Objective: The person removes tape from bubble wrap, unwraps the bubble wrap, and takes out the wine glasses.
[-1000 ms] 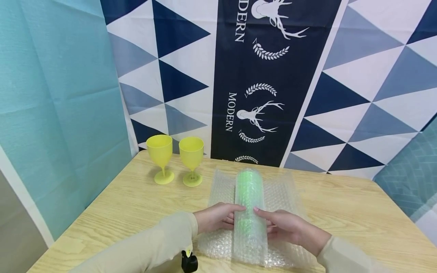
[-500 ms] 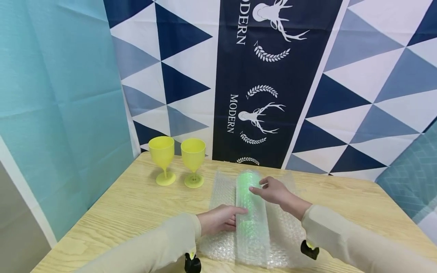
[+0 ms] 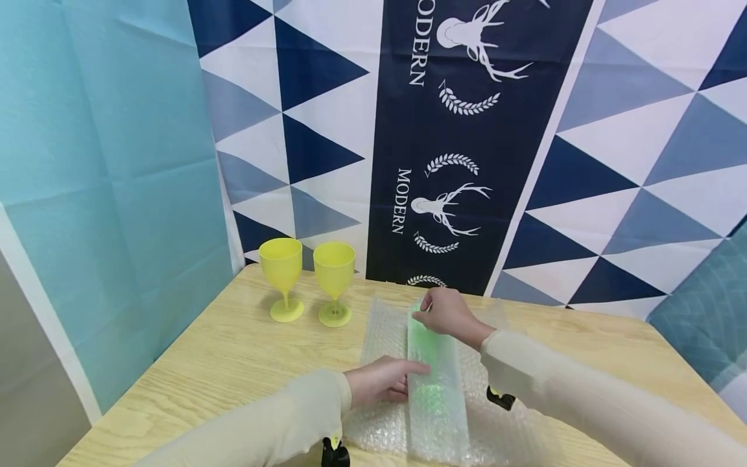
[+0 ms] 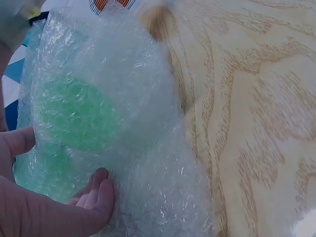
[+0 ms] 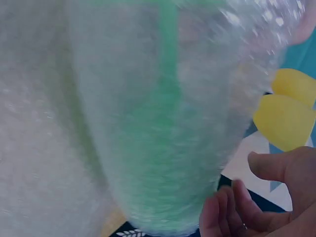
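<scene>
A green goblet (image 5: 163, 128) lies rolled up in bubble wrap (image 3: 440, 421); its stem and bowl show through in the right wrist view. From the left wrist, its round green foot (image 4: 79, 113) is visible through the layers. My left hand (image 3: 382, 381) holds the near part of the roll, thumb on top and fingers along its left side. At the far end, my right hand (image 3: 448, 312) reaches over the roll. Its thumb and bent fingers stand apart in the right wrist view, with fingertips by the wrap's edge. More wrap spreads flat under the roll.
Two yellow goblets (image 3: 334, 269) stand upright at the back left of the wooden table (image 3: 245, 350). Patterned cloth (image 3: 327, 155) hangs close behind the table, and a turquoise curtain (image 3: 146, 194) hangs at the left.
My right hand has gone from the roll's right side, beside the left hand, up to its far end. My left hand has kept its hold. The view has tilted slightly.
</scene>
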The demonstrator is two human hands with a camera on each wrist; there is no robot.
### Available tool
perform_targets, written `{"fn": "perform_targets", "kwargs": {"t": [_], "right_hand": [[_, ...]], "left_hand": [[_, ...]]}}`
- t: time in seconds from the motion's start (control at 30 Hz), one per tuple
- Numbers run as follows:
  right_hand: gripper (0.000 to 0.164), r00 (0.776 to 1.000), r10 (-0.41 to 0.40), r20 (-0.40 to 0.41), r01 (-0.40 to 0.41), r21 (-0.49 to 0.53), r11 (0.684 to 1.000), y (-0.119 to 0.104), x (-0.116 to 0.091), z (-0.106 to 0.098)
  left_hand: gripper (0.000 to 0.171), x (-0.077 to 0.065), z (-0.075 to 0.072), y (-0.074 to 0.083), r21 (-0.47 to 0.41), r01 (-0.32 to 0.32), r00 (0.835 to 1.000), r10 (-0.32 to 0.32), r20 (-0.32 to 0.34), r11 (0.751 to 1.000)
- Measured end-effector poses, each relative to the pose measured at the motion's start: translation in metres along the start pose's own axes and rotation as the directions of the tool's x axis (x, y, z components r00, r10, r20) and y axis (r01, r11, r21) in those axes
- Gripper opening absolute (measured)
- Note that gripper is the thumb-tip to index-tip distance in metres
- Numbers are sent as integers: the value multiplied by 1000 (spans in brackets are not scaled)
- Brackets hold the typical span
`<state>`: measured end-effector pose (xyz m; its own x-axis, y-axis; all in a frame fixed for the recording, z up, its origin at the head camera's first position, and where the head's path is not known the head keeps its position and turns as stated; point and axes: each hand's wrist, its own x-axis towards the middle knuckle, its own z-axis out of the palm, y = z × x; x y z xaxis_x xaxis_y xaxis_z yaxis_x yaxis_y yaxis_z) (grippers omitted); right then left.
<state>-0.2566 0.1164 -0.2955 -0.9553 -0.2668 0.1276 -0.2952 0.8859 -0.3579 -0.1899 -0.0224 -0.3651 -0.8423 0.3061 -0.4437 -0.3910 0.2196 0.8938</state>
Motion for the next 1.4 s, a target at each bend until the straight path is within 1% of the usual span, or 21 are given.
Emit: {"fn": "perform_targets", "kwargs": {"t": [0.1, 0.2, 0.27, 0.37, 0.43, 0.6, 0.73, 0.83, 1.0, 1.07, 1.13, 1.23, 1.3, 1.37, 1.4], "right_hand": [[24, 998, -9, 54, 11, -39, 999, -6, 6, 0], [37, 994, -2, 111, 13, -94, 996, -9, 11, 1], [46, 990, 11, 142, 11, -149, 989, -11, 14, 1], [50, 985, 15, 171, 24, -223, 975, -13, 18, 1], [49, 984, 7, 181, 41, -261, 964, -15, 20, 0], [44, 983, 0, 186, 55, -287, 956, -18, 21, 0], [39, 981, 12, 191, 49, -312, 949, -20, 21, 2], [35, 979, 9, 204, 61, -333, 941, -22, 21, 2], [33, 970, 17, 243, 64, -319, 946, -27, 20, -1], [31, 966, 25, 256, 63, -328, 943, -28, 20, -3], [29, 962, 37, 272, 62, -346, 936, -30, 21, -4], [27, 956, 36, 290, 92, -416, 904, -30, 24, -5], [25, 952, 43, 303, 102, -447, 889, -29, 25, -6], [24, 946, 65, 318, 94, -460, 883, -28, 26, -6], [24, 943, 78, 323, 82, -453, 888, -28, 27, -7]], "left_hand": [[45, 0, 2, 0, -12, 3, 1000, -3, -18, 1000], [45, 0, 3, -1, -15, 7, 1000, -7, -27, 1000], [45, 1, 3, -1, -6, 3, 1000, -4, -26, 1000], [45, 3, 2, -1, 10, -5, 1000, 5, -29, 1000], [46, 4, 2, -2, 17, -12, 999, 12, -33, 1000], [48, 3, 2, -2, 17, -21, 999, 22, -34, 1000], [44, 1, 3, -2, 6, -15, 999, 15, -35, 1000], [42, 0, 3, -2, -11, -13, 1000, 13, -26, 1000], [43, -1, 1, -1, 3, -15, 1000, 15, -14, 1000], [43, -1, 1, -1, 14, -18, 1000, 18, -14, 1000], [44, -2, 0, -1, 29, -21, 1000, 21, -12, 999], [46, -2, -1, -2, 49, -25, 1000, 26, -10, 998], [48, -2, -1, -2, 59, -31, 999, 32, -9, 998], [48, -2, -1, -2, 56, -31, 999, 31, -8, 998], [48, -3, -1, -3, 55, -30, 999, 31, -10, 998]]}}
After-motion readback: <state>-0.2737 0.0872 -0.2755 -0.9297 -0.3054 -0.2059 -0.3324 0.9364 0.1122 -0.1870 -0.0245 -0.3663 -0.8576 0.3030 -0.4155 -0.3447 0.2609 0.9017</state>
